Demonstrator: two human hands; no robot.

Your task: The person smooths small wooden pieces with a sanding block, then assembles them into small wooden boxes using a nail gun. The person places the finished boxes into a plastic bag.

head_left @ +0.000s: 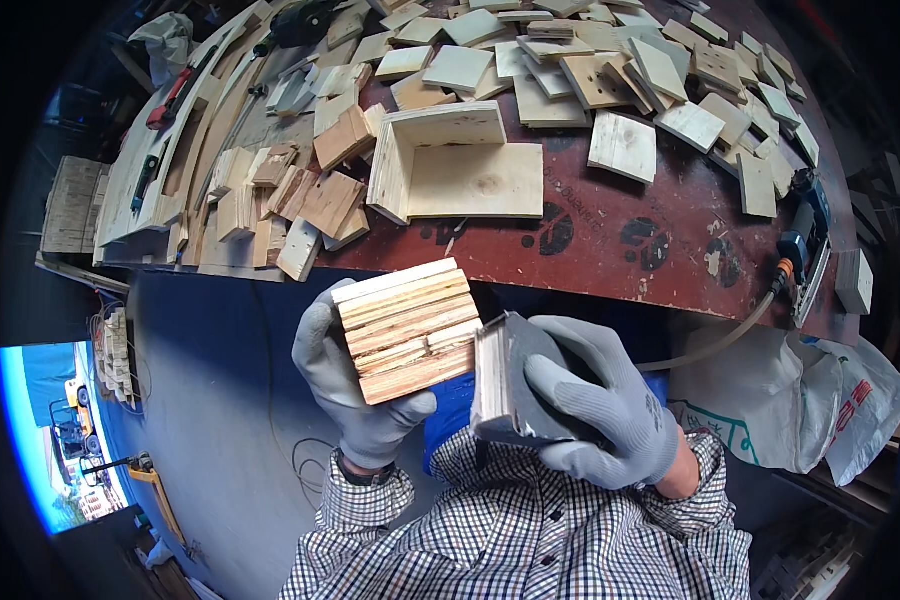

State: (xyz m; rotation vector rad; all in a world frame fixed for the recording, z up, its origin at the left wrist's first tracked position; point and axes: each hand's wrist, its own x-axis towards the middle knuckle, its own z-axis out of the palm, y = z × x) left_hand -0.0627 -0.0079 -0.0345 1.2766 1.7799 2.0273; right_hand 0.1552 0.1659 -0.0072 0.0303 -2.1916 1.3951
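Note:
My left hand (332, 375), in a grey glove, grips a squarish plywood block (408, 330) from its left side and below. Layered edges and a small split show on the face turned up. My right hand (620, 405), gloved alike, is wrapped round a sanding block (505, 385), a block covered in dark sheet with a pale layered end. That end stands at the right edge of the plywood block; whether they touch, I cannot tell. Both are held in front of my checked shirt, short of the table's near edge.
On the red-brown table (610, 240) stands a corner-shaped wooden piece (475, 185). Wood offcuts (460, 70) are heaped behind it, with more scraps (325, 205) at left. A power tool (805, 235) with a hose lies at the right edge, above white sacks (760, 400).

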